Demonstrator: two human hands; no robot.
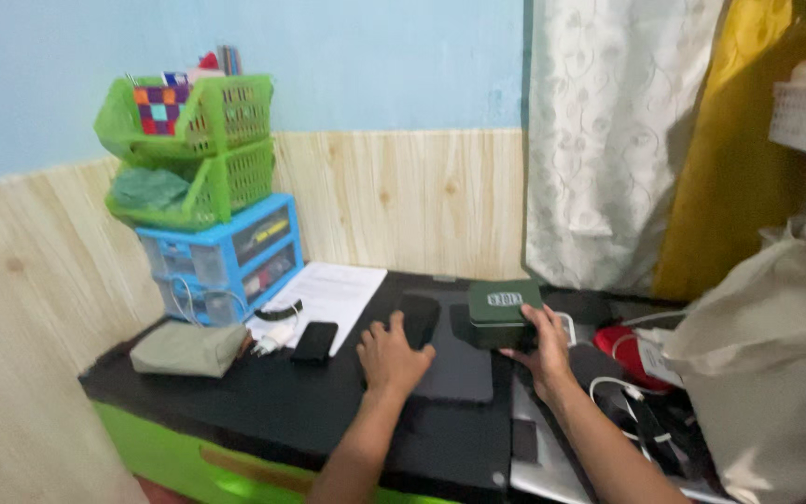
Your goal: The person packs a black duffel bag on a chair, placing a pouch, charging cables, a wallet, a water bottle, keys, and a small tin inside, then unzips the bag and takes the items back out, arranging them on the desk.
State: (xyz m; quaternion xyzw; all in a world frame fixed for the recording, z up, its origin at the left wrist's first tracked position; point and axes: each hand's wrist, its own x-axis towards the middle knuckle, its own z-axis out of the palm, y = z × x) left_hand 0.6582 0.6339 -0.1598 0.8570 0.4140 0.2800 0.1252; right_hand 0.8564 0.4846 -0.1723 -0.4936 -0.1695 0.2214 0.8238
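My right hand (543,350) grips the near right side of a small dark green box (503,312) that rests on the black desk (272,401). My left hand (390,357) lies flat, fingers spread, on a dark flat pad (459,369), its fingertips close to a black rectangular object (419,317) just left of the green box.
A black phone (314,342), a white charger (277,338), white papers (328,291) and a grey-green pouch (188,348) lie at the left. Blue drawers (226,257) carry stacked green baskets (193,149). Cables, a red item (622,345) and a cloth bag (767,345) crowd the right.
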